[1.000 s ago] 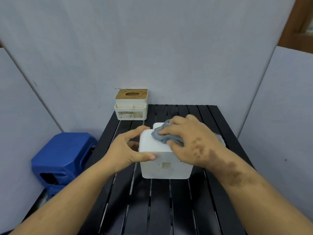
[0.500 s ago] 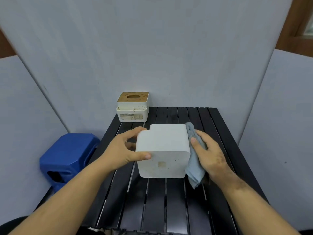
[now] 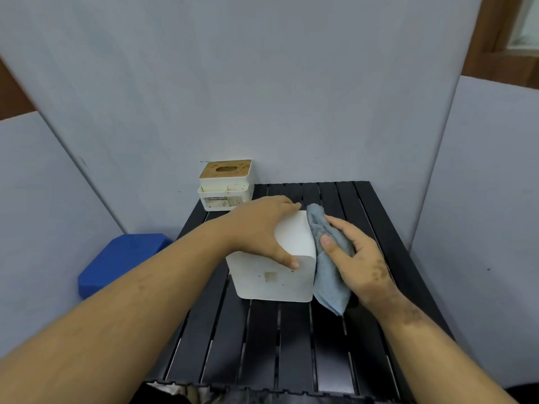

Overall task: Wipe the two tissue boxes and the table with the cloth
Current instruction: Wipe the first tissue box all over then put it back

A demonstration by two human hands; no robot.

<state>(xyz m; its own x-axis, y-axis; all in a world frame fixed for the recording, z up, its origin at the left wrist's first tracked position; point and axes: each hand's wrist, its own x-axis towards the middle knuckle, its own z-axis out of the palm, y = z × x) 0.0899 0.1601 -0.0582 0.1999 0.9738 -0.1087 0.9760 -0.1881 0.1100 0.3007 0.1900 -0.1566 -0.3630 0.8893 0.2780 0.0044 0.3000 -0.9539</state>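
Head view: white tissue box point(image 3: 272, 279) is sitting mid-surface point(image 3: 262, 351). Left hand point(image 3: 259, 228) is lying over its top, thumb gripping the front face. Right hand point(image 3: 354, 259) is pressing the grey cloth point(image 3: 328, 282) flat against the box's right side. Second tissue box point(image 3: 225, 185) is standing at the far-left corner.

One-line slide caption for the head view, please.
Left hand steadies white tissue box; right hand presses cloth against its side.
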